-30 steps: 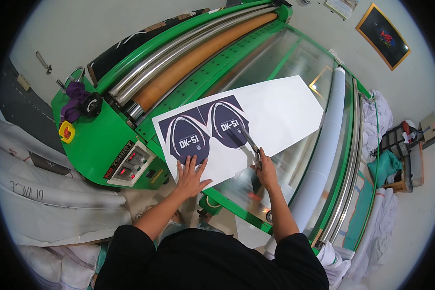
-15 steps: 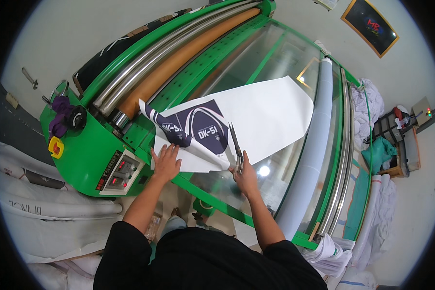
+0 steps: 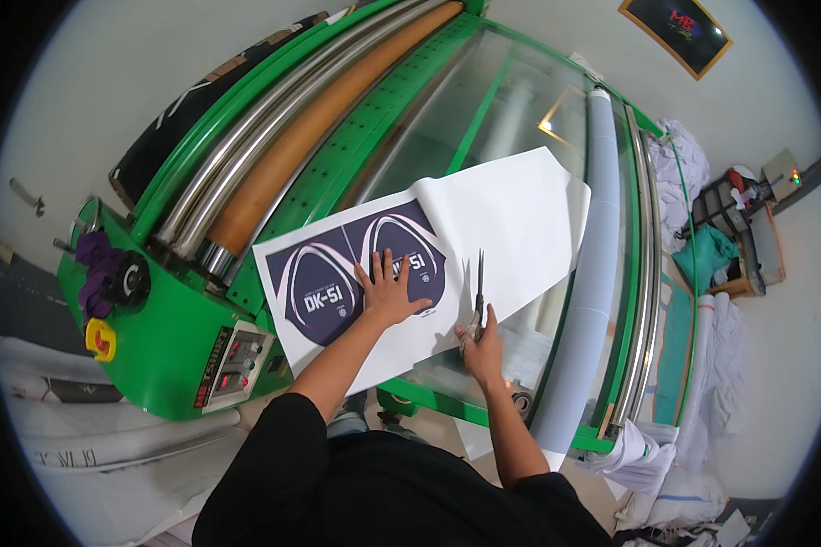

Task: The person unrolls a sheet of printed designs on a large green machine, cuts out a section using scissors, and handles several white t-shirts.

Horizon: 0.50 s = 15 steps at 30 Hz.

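Observation:
A large white sheet (image 3: 511,201) lies across the glass top of a green machine. Two dark navy printed panels (image 3: 315,292) with curved white and pink lines fill its left part. My left hand (image 3: 390,294) rests flat on the right-hand panel, fingers spread, covering some of the print. In my right hand (image 3: 483,351) is a pair of scissors (image 3: 480,287), blades pointing away from me above the sheet's near right part. My fingers wrap the handles, which are partly hidden. Whether the blades touch the sheet, I cannot tell.
A long pale blue-white roll (image 3: 576,337) runs along the right side of the glass. Farther left are an orange-brown roller (image 3: 337,114) and a control panel (image 3: 235,365). Purple cloth (image 3: 96,273) hangs at the machine's left end. White fabric bundles (image 3: 682,173) lie beyond the right edge.
The sheet's curled left part now lies flat, showing both panels. My left hand has shifted right onto the print. The scissors, still in my right hand, have moved a little right and nearer. My view has shifted slightly.

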Motion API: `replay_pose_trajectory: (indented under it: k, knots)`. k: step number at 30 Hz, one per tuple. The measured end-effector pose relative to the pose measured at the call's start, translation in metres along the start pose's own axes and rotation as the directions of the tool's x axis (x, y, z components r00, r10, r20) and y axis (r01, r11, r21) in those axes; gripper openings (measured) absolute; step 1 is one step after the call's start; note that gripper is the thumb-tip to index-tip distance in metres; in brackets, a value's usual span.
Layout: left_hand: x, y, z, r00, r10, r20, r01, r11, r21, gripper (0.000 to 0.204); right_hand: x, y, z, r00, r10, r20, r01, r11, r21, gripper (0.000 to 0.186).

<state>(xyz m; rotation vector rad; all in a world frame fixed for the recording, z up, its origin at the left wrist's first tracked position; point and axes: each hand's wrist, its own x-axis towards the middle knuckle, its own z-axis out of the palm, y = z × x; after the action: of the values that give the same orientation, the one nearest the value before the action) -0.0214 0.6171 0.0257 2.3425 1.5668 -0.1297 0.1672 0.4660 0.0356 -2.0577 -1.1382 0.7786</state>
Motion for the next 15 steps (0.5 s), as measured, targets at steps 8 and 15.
replay_pose_trajectory:
  k: [8, 15]
  knots:
    - [0.063, -0.026, -0.011, 0.837, 0.545, 0.041, -0.547, 0.835, 0.066, 0.118, -0.061, -0.039, 0.026, 0.987, 0.163, 0.008, -0.162, 0.968, 0.19, 0.085]
    - [0.07, -0.055, -0.017, 0.775, 0.582, 0.244, -0.626, 0.76, 0.176, 0.12, -0.048, -0.029, 0.033, 0.97, -0.061, -0.236, 0.103, 0.98, 0.17, 0.091]
